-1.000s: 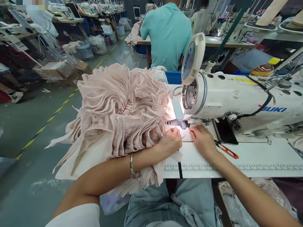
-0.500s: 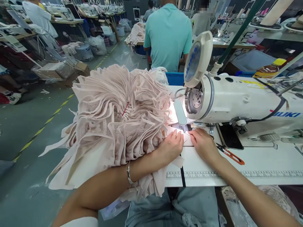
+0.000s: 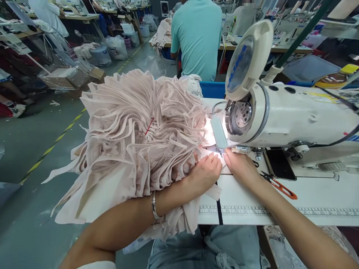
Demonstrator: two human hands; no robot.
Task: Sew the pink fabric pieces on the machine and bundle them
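Under the lit needle area of a white sewing machine (image 3: 291, 116), a pale pink fabric piece (image 3: 206, 152) lies on the bed. My left hand (image 3: 206, 170) has its fingers bent and pinched on that fabric, just in front of the presser foot. Close beside it, my right hand (image 3: 241, 166) presses thumb and fingertips together on the fabric's right edge, by the foot. A big bundle of pale pink garment pieces (image 3: 120, 123), tied with a red cord (image 3: 149, 126), rests left of the machine, against my left forearm. The fingertips partly hide the fabric.
Orange-handled thread snips (image 3: 283, 188) and a black phone (image 3: 280, 164) lie right of my right hand. A printed ruler (image 3: 241, 211) runs along the table's front edge. Ahead sits a person in a teal shirt (image 3: 196, 37). A blue bin (image 3: 214, 89) stands behind the table.
My right hand has moved slightly closer to my left hand and the presser foot. The fabric between them shows less now. My view has shifted a little, so the machine appears farther right.
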